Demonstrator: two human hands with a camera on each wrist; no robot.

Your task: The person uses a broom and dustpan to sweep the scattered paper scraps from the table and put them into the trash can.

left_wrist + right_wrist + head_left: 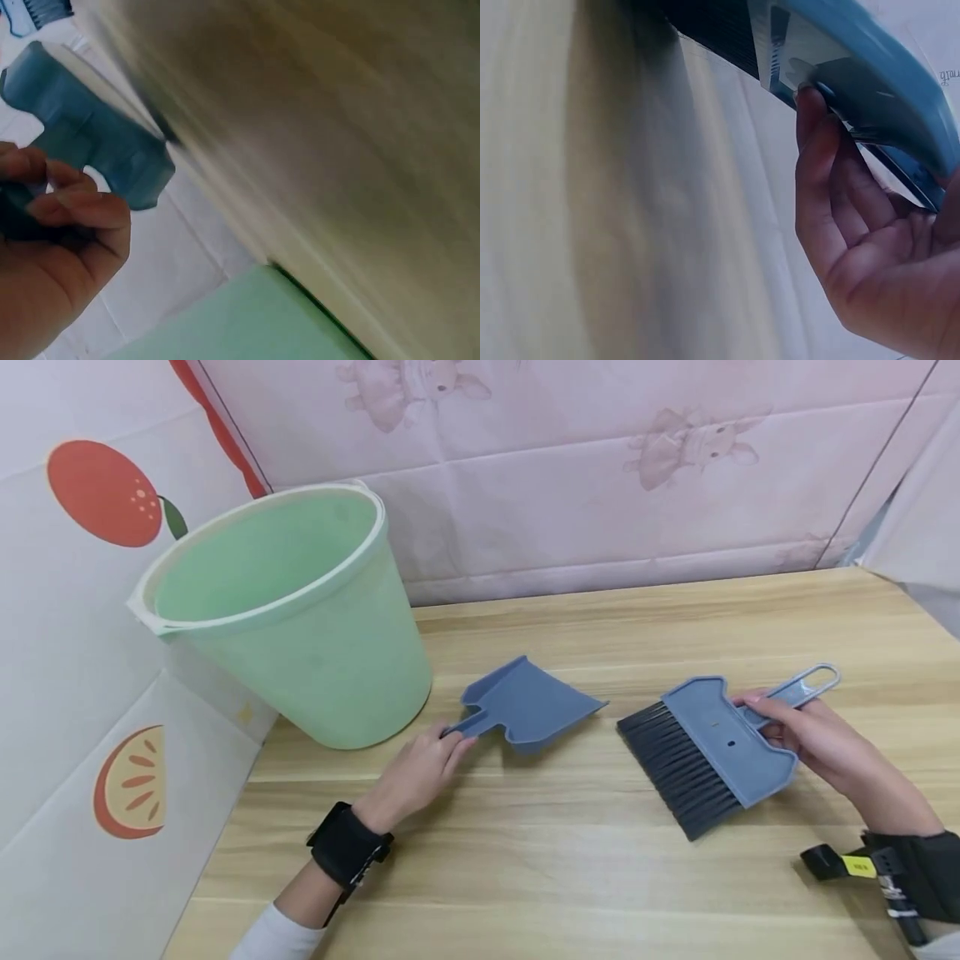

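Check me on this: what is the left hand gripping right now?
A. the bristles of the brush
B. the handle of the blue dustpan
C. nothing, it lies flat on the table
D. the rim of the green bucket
B: the left hand pinches the dustpan by its handle, beside the green bucket.
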